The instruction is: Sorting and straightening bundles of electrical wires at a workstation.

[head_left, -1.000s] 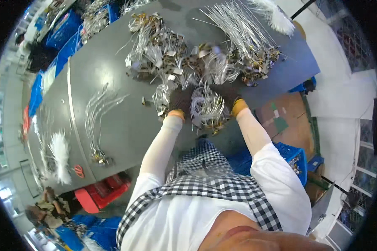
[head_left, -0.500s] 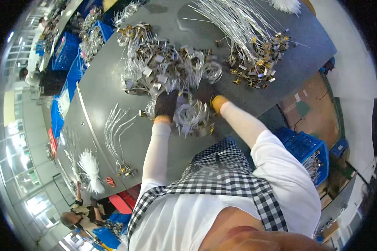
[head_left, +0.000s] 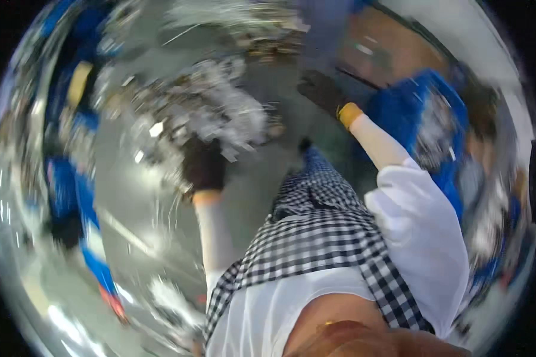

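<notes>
Overlapping tangled, glossy wires (head_left: 223, 110), the gloved left hand (head_left: 203, 166) blurs, grip unclear; the right hand (head_left: 323, 92), loosely extended, looks empty.

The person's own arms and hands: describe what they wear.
The left hand and right hand wear dark brown gloves; the left cuff is orange, the right cuff yellow-orange. The forearms seem to have close-fitting covers. The loose right sleeve above is white. Blur hides finer markings.
</notes>
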`<state>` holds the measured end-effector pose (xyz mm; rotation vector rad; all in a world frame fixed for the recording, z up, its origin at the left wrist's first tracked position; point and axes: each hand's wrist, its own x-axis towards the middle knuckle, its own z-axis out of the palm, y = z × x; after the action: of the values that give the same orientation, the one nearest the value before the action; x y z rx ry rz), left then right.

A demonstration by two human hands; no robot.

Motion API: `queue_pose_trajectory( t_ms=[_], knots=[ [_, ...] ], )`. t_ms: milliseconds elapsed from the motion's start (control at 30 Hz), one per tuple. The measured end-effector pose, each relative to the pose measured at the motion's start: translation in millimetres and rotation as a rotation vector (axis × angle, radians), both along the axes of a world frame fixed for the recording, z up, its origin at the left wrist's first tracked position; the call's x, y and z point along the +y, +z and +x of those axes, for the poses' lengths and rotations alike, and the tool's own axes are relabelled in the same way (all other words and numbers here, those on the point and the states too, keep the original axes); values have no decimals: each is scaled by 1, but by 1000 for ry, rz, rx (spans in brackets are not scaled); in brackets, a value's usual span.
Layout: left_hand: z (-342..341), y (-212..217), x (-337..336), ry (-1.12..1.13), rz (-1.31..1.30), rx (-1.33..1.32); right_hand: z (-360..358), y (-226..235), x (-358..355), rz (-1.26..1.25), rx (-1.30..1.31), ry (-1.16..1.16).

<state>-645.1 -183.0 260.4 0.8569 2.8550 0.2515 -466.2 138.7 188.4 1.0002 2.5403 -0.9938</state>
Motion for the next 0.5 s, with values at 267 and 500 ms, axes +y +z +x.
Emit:
queue_pose_trajectory(
  t_ms=[267,500],
  knots=[
    [124,-13,42,-1094,145,-68,371,-147,-177,143,-342,-212],
    [305,-88,109,-2174,-123,-105,561,-256,-460,-251,-429,-914]
  ],
)
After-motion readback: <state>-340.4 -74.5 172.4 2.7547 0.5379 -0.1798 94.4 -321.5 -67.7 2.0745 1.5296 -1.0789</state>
